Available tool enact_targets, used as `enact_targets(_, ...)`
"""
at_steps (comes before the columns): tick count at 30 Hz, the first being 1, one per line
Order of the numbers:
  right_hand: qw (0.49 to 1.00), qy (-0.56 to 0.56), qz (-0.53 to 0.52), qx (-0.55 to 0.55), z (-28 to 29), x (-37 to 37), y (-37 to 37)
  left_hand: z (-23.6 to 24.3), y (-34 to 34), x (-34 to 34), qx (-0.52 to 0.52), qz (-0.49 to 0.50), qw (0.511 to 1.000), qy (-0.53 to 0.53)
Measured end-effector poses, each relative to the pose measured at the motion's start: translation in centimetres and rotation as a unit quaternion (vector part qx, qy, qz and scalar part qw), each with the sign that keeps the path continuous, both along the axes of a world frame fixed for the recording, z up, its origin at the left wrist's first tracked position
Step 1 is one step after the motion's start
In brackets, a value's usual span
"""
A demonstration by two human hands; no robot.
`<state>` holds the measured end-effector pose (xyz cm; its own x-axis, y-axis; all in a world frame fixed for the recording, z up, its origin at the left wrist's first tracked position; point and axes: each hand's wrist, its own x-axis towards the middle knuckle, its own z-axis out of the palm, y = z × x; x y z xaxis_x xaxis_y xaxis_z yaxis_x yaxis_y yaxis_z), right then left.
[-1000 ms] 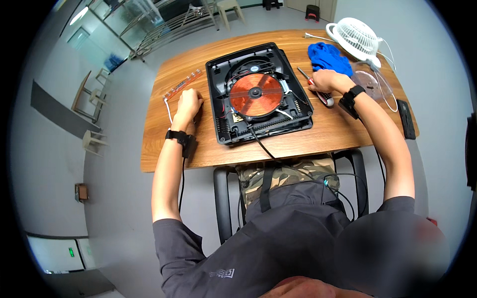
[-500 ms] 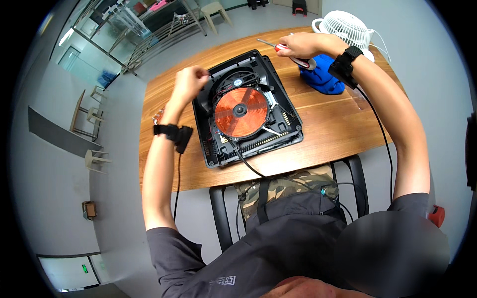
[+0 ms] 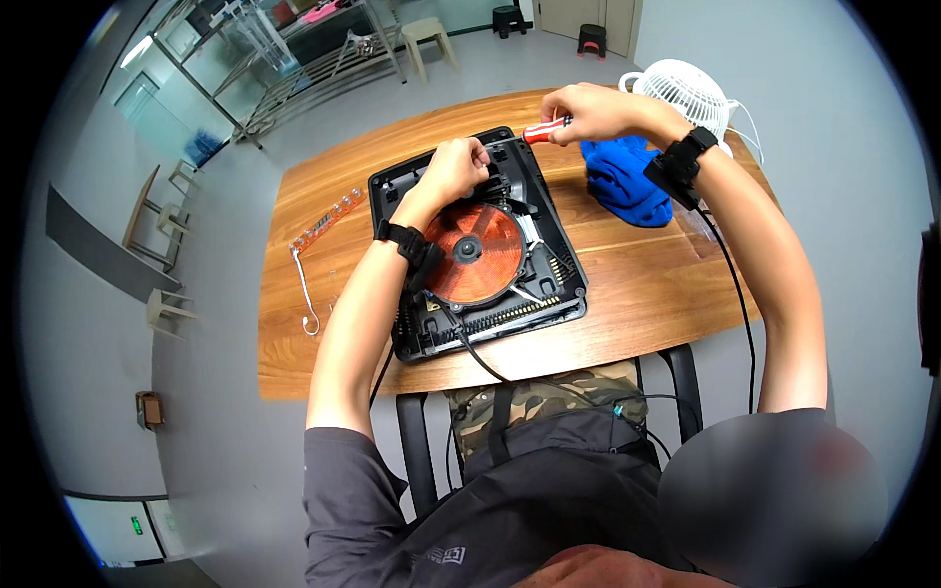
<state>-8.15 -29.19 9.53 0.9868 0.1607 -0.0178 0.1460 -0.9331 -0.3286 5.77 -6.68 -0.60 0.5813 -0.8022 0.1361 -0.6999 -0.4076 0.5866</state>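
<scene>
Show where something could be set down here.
Bare tabletop lies right of the open black housing, in front of the blue cloth; a smaller patch lies beyond the red strip. Crowded: around the housing's far end, with left hand, right hand and screwdriver; far right, with cloth and white fan.

The left arm [image 3: 351, 323] reaches forward and slants inward to the left hand [image 3: 456, 169], back upward, thumb and fingers drawn together at its right side. The right arm [image 3: 765, 260] bends and slants forward and leftward; the right hand [image 3: 591, 113], slightly farther forward and apart from the left, has its fingers curled in a grip.
</scene>
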Motion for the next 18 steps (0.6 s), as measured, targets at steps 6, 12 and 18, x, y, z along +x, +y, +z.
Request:
enact_targets(6, 0.998, -0.056, 0.024, 0.011, 0.1, -0.7, -0.3, -0.9, 0.5, 0.4, -0.029, -0.027, 0.999, 0.026)
enact_targets(12, 1.0, -0.02, 0.009, -0.002, 0.8, -1.5, 0.7, -0.7, 0.7, 0.1, -0.035, -0.02, 0.995, 0.092)
enact_targets(18, 1.0, -0.022, 0.005, -0.018, 0.5, -1.5, 0.9, -0.4, 0.7, 0.1, -0.032, -0.05, 0.997, 0.039)
